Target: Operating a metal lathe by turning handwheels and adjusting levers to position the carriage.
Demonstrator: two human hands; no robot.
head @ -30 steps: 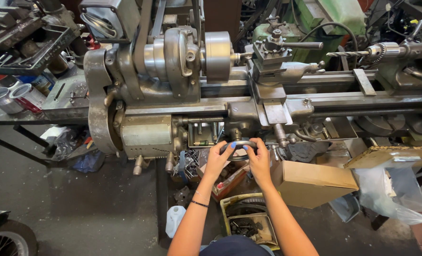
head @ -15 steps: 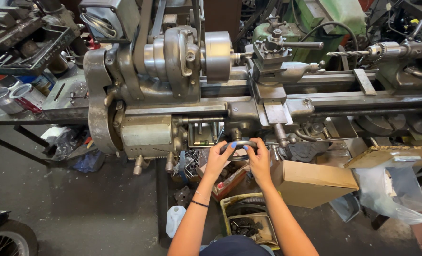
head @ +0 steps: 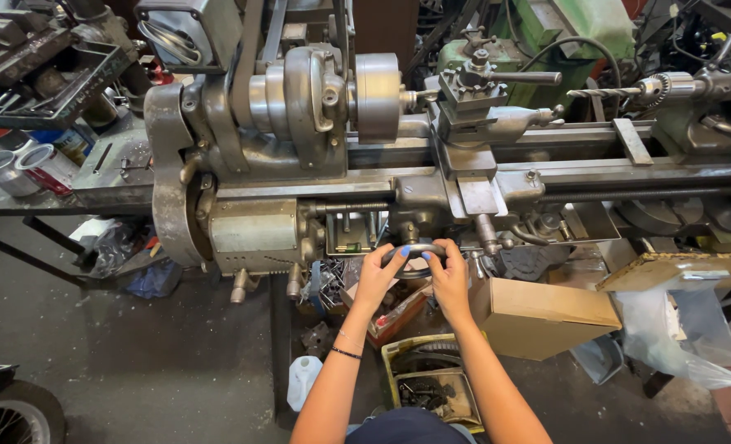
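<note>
A big grey metal lathe fills the view. On its front apron sits a round dark handwheel. My left hand grips the wheel's left rim with its fingers curled over the top. My right hand holds the right rim in the same way. Both forearms reach up from the bottom of the view. The carriage with its tool post stands just above the wheel, to the right of the chuck.
A cardboard box sits right of my hands, with a clear plastic bag beyond it. Below are a yellow crate of metal parts and a white jug. Tins and a tray crowd the bench at left.
</note>
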